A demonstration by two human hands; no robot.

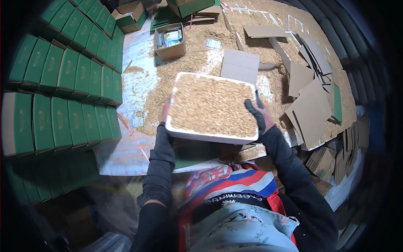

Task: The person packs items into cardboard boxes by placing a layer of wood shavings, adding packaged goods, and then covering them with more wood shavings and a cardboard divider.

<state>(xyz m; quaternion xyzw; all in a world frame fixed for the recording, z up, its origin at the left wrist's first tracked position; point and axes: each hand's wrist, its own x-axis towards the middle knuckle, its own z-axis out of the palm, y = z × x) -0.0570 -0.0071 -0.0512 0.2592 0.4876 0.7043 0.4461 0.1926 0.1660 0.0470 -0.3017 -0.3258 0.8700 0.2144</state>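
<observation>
Table (pixel 140 86): extends under and beyond the white tray (pixel 205 137), which is the reference for all places below. Loose tan granular material (pixel 197 50) is spread over much of its surface.

Green cartons (pixel 67 71): stacked in rows left of the tray. The aligned faces presumably keep the stack compact.

Cardboard sheets (pixel 312 105): overlapping at odd angles right of the tray – apparently set down loose, not sorted.

Tray: held by both hands in front of the body, near the table's close edge, and filled to about the rim with similar granules. Gripping opposite ends probably balances the load and limits spilling.

Small open carton (pixel 173 53): beyond the tray, toward its left; the open top exposes the packets (pixel 172 37) inside.

Right hand (pixel 261 117): closed on the tray's right end – thumb over the rim, fingers along the outer wall.

Left hand (pixel 166 112): at the tray's left end, apparently supporting it; its fingers are hidden, so their spread cannot be told.

Printed card (pixel 213 43): flat, beyond the tray.
</observation>
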